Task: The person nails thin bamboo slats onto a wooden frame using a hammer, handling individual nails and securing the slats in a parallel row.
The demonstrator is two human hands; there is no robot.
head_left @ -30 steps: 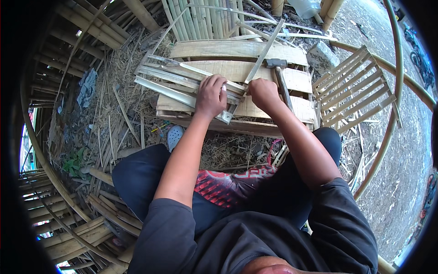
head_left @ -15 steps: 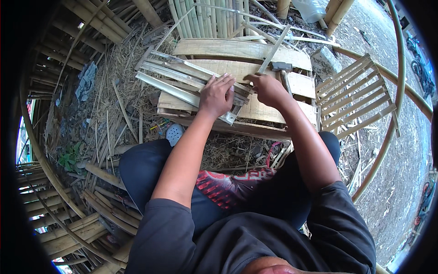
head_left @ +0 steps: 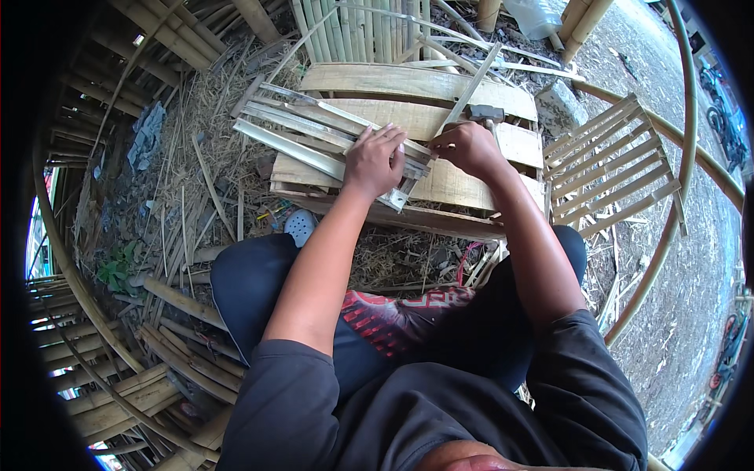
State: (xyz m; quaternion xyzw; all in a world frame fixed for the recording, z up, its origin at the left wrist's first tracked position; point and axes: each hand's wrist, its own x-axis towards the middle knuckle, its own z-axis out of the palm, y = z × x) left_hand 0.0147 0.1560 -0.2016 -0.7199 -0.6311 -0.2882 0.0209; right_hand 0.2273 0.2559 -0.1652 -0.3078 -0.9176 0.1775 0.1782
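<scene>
My left hand [head_left: 375, 161] is draped over a narrow frame of bamboo or wood strips [head_left: 314, 125], its fingers together across the strips and holding them. A pale, angled metal-like bar [head_left: 290, 150] runs along the frame's near side. My right hand [head_left: 469, 147] is closed in a pinch beside the frame's right end; what its fingertips hold is too small to make out. Under the frame lies a low bench of wooden planks [head_left: 440, 186]. Just beyond my right hand, a hammer [head_left: 485, 113] rests on the planks beside a long thin strip [head_left: 473, 88].
A slatted bamboo panel [head_left: 613, 169] leans to the right of the bench, near a concrete block [head_left: 559, 110]. Bamboo poles [head_left: 165, 35] stand at the left. A clear plastic container [head_left: 534, 20] lies at the far side. Straw and offcuts cover the ground [head_left: 212, 149].
My right hand's fingertips have dropped slightly toward the frame's right end and drawn into a pinch. My left hand stays on the strips, and the hammer has barely shifted.
</scene>
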